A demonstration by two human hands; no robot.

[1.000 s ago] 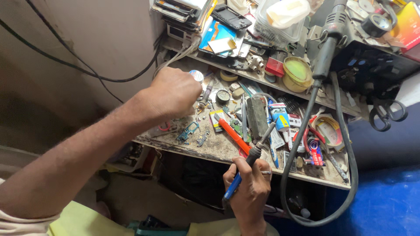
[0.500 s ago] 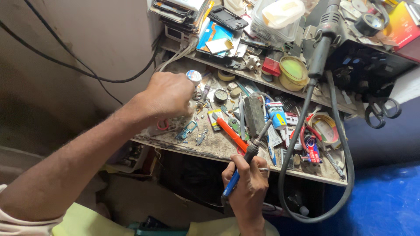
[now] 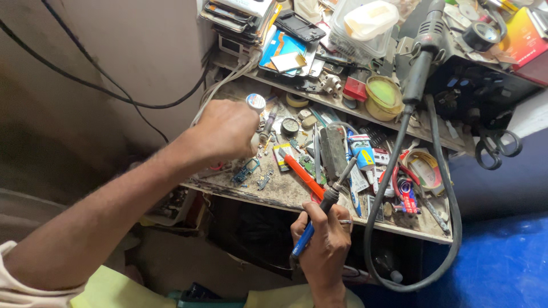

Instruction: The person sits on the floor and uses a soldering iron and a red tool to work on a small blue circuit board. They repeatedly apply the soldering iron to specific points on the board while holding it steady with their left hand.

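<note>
My right hand (image 3: 324,244) grips a soldering iron (image 3: 328,201) with a blue and black handle, its metal tip pointing up over the cluttered workbench (image 3: 274,191). My left hand (image 3: 224,130) is closed around a small white bottle with a silver cap (image 3: 255,102), held at the left side of the bench. An orange-handled tool (image 3: 303,175) lies on the bench between the two hands. A small blue circuit part (image 3: 245,170) lies just below my left hand.
A hot-air handpiece (image 3: 422,54) with a thick black hose (image 3: 377,217) hangs at the right. Stacked phones (image 3: 237,14), a clear plastic box (image 3: 365,25), yellow tape rolls (image 3: 383,94) and scissors (image 3: 496,148) crowd the shelf. Black cables (image 3: 114,94) cross the wall.
The view has shifted slightly; my left hand stays on the bottle and my right hand keeps holding the iron, raised a little toward the bench.
</note>
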